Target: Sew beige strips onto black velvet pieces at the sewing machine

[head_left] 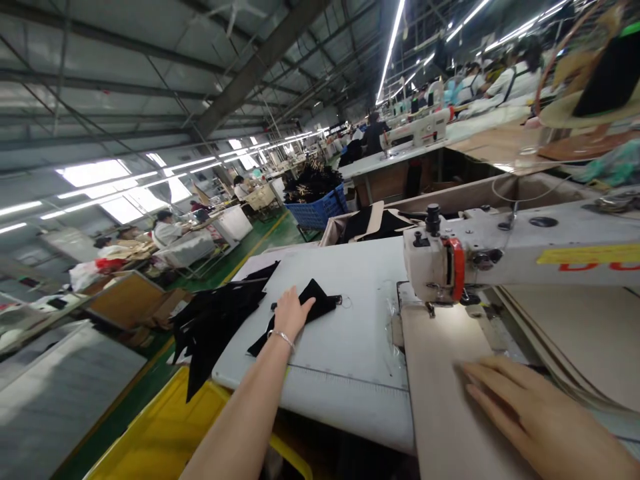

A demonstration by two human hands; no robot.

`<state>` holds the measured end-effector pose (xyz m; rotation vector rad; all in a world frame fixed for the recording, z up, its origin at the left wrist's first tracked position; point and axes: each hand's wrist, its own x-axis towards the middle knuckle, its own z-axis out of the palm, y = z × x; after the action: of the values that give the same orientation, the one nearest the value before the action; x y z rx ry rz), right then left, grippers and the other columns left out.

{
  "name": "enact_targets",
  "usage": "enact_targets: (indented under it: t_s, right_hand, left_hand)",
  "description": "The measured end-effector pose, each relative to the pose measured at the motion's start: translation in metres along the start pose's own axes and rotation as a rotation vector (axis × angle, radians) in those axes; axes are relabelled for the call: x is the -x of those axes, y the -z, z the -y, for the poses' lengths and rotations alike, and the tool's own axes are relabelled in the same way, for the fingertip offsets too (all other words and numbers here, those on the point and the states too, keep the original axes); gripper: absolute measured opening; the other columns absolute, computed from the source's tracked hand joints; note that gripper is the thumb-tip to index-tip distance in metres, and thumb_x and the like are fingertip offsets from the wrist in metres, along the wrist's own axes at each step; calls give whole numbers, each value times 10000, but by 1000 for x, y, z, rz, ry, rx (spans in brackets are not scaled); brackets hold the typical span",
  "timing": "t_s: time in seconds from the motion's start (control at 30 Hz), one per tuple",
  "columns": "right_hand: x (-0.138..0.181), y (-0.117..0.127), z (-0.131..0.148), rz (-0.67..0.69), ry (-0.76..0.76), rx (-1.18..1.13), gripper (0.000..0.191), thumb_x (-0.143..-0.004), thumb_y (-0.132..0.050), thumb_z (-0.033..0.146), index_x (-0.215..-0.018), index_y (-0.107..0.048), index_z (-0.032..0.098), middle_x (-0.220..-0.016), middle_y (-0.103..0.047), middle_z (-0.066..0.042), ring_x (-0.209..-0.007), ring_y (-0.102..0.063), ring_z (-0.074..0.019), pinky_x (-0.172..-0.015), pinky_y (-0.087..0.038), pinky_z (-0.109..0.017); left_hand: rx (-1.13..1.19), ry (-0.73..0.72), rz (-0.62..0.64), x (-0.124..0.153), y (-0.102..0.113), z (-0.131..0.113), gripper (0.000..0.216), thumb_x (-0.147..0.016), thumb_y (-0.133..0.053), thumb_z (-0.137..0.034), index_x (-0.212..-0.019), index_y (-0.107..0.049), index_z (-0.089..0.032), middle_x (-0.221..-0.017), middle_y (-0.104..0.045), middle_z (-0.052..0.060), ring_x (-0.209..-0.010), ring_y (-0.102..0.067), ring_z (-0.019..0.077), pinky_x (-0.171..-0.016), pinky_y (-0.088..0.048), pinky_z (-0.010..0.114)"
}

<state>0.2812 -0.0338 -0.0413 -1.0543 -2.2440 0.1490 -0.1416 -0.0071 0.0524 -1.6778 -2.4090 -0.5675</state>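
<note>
On the pale table left of the sewing machine [435, 257], my left hand [291, 313] lies over a small black fabric piece [316, 303], its fingers bent down onto the cloth and thumb out to the right. A loop of thin thread shows at the piece's right end. My right hand [530, 407] rests with outstretched fingers on a long beige panel [440, 400], a little blurred. The panel runs under the machine head, where a lamp lights it. More beige material [575, 333] lies to the right, under the machine arm.
Black fabric pieces [220, 320] hang over the table's left edge above a yellow bin [160, 427]. Behind the table stand a box of black and beige pieces [377, 221] and a blue crate [320, 210]. A thread cone [610, 73] stands at upper right. Other people work farther off.
</note>
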Motion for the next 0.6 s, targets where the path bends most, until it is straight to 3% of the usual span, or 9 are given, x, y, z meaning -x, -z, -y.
enact_targets:
  t_s: [0.07,0.13,0.27,0.4,0.53,0.6]
  right_hand:
    - [-20,-7,3,75,30,13,322,-926,-448,440,-1126,-650,288,-1142,-628,-48,-1047,-597,-228,-949,-484,-400]
    - [-29,-13,1,100,21,9,321,-946,-426,409,-1151,-628,265,-1141,-611,-60,-1049,-589,-213,-947,-479,-380]
    - [-26,-15,-6,68,48,-1,330,-934,-458,408,-1200,-598,274,-1172,-594,-50,-1064,-585,-200,-938,-483,-336]
    - [-22,-16,-9,-11,88,18,336,-912,-475,432,-1169,-629,279,-1164,-603,-51,-1040,-601,-219,-899,-506,-343]
    - [-21,-21,-10,22,69,43,327,-922,-457,419,-1169,-625,285,-1176,-592,-47,-1078,-580,-221,-934,-484,-368]
    - [-22,-21,-8,57,45,48,330,-930,-449,404,-1191,-609,279,-1191,-579,-51,-1100,-563,-221,-970,-458,-383]
  left_hand:
    - [18,-24,30,-10,9,16,280,-806,-661,-354,-928,-650,-103,-909,-667,126,-924,-627,287,-830,-478,396]
    - [46,-88,30,-13,19,18,196,-832,-626,-334,-805,-637,-140,-824,-657,62,-815,-626,216,-781,-483,322]
    - [95,-222,-48,-13,55,6,207,-933,-471,-331,-962,-614,-184,-941,-660,31,-858,-613,172,-826,-463,277]
    - [94,-331,-163,-18,111,1,273,-959,-385,-306,-1128,-571,-200,-1128,-631,44,-1045,-580,188,-944,-418,295]
    - [-103,-565,-261,-25,165,-15,265,-894,-361,-225,-974,-610,-180,-922,-628,63,-911,-578,231,-890,-428,381]
    - [-188,-732,-222,-24,170,-39,246,-850,-357,-195,-846,-602,-176,-798,-579,61,-859,-556,239,-891,-412,426]
